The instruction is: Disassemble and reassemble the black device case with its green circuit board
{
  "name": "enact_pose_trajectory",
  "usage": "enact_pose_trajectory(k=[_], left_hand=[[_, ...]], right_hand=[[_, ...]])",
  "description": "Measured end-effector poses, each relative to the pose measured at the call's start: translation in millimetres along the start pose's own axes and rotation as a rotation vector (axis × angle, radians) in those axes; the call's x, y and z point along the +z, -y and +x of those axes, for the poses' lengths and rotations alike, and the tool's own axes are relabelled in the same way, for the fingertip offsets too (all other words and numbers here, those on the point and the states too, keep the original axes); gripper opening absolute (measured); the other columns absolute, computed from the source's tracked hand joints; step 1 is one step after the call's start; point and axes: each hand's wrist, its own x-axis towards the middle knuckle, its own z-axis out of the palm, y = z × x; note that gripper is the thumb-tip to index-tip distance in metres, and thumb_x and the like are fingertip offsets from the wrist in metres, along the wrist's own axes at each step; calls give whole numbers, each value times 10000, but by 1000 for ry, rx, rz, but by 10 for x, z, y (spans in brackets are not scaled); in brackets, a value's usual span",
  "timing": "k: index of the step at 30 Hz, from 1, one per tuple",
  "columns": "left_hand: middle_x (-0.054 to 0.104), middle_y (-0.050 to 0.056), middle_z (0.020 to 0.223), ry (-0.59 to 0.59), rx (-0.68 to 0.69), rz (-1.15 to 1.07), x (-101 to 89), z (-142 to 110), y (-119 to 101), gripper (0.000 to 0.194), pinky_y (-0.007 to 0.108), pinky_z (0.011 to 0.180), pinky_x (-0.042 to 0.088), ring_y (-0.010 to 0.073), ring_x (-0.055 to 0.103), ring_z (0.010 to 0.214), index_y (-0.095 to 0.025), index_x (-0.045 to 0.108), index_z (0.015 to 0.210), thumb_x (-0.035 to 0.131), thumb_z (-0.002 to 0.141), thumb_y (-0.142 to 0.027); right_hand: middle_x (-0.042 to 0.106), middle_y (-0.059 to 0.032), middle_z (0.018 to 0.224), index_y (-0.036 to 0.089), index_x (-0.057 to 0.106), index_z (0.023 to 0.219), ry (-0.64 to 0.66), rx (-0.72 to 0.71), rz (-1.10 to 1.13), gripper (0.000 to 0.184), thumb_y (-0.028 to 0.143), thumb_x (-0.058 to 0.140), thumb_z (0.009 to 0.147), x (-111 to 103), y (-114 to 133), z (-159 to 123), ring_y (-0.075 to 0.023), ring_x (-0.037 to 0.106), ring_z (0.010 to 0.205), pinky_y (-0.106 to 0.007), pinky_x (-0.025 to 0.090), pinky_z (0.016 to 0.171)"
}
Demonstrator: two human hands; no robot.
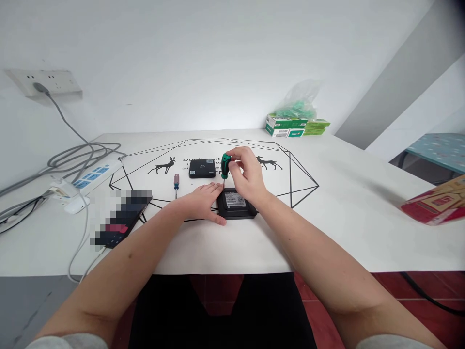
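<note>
A black square box with a white label lies on the white table in front of me. My right hand grips the green and black handle of a screwdriver, held upright. Its tip meets the far left corner of the box; the exact contact point is too small to make out. Flat against the left side of the box, my left hand has its fingers stretched out and the thumb apart. Beyond it lies a second black box. A smaller screwdriver with a red and blue handle rests left of that.
A phone, partly pixelated, lies left with a cable attached. Behind it are a power strip and coiled grey cords. Green and white cartons with a plastic bag stand against the wall. A red and tan package sits far right.
</note>
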Motion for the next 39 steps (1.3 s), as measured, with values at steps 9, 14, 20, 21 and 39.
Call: enact_pose_trajectory(k=[9,14,20,21,39], left_hand=[[54,210,1888,-1,1,-4,-1,-8,-11,1478,584,1405,128,454,64,1746,-151,37,1820,633,773,-1008],[61,206,1889,-6,4,-5,11,-5,5,1469,599,1403,125,449,66,1747,-166,25,1820,620,778,-1013],[36,186,1892,11,-18,2,-5,-9,-19,1470,581,1408,118,450,53,1748,-170,32,1823,617,773,-1015],[34,189,1891,11,-18,2,-9,-11,-23,1468,586,1406,121,447,51,1749,-174,25,1824,614,776,-1016],[32,205,1889,1,-5,-7,5,-6,-11,1459,593,1405,118,447,53,1749,-156,24,1820,633,790,-991]], right_hand=[[699,-92,1224,276,583,1251,45,114,57,304,274,684,965,36,-30,-27,-241,741,1038,-487,686,912],[693,-115,1306,277,590,1313,69,45,32,392,141,528,952,17,-45,-30,-272,710,1196,-496,664,932],[631,-81,1113,281,687,1208,4,-37,-42,454,38,445,912,-2,-67,4,-240,658,1025,-453,615,843],[619,-73,1084,277,689,1195,2,-26,-37,460,25,449,893,-7,-70,5,-234,646,992,-448,605,839],[639,-71,1181,282,550,1211,31,127,67,305,213,652,932,35,-39,-18,-230,654,1047,-448,629,878]])
